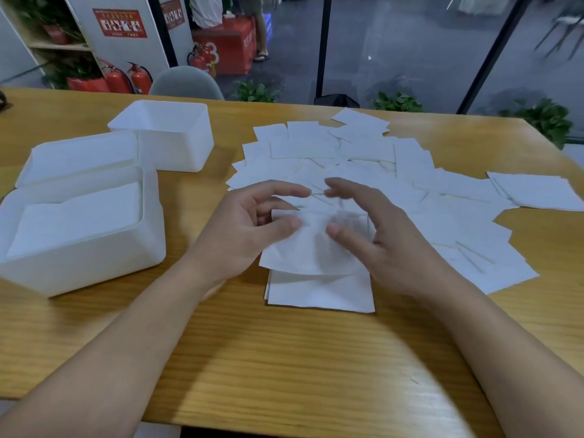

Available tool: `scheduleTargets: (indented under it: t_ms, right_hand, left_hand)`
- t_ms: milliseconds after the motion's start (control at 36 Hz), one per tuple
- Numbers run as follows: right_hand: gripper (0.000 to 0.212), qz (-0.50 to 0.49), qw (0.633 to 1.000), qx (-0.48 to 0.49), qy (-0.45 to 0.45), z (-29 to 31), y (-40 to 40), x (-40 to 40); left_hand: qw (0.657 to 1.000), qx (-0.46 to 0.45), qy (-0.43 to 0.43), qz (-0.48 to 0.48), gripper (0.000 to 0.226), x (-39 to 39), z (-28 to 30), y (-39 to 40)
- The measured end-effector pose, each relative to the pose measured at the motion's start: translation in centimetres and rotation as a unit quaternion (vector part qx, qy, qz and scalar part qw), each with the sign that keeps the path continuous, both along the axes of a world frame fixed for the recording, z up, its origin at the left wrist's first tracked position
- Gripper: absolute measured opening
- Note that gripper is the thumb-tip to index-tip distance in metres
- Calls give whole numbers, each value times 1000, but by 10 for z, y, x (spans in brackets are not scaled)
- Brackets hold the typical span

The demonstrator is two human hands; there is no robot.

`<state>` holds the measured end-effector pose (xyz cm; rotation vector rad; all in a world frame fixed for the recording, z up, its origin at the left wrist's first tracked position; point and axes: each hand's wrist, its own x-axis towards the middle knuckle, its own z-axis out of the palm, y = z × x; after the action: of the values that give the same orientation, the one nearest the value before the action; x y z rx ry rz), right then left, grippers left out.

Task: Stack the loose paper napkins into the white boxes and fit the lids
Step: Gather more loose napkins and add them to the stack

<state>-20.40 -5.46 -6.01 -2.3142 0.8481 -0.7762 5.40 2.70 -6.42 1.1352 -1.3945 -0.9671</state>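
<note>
Bare table (284,358) before napkins (363,159)

Two forearms in shot, both bare from the bottom edge of the frame up to the wrists. No sleeve or cuff showing on either side. Left hand (249,229) bare too: no glove, no ring, no watch or band at the wrist. Right hand (384,245) likewise uncovered, nothing on the fingers, nothing round the wrist. Nails short and plain, unpainted as far as visible on the left thumb (286,223) and right thumb (336,230). Fingertips slightly blurred, so finer detail unreadable. Nothing else of the person in view, only arms and hands.
</note>
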Motion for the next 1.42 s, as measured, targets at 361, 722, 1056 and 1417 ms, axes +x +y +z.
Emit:
scheduleTargets:
  t_ms: [361,722,1056,1417]
  right_hand:
    - [21,18,988,148,-36,-6,-12,-28]
    - [18,-64,994,-25,81,-13,-2,-20]
    - [26,-175,971,-131,100,-15,-39,-2]
    - [9,-165,979,-102,61,-17,-41,-2]
  left_hand:
    - [993,42,-112,8,19,3,-4,0]
    - [919,17,-393,28,24,5,-11,6]
    - [933,-5,-354,60,9,-3,-18,1]
    - [940,-3,-336,64,15,-6,-26,-3]
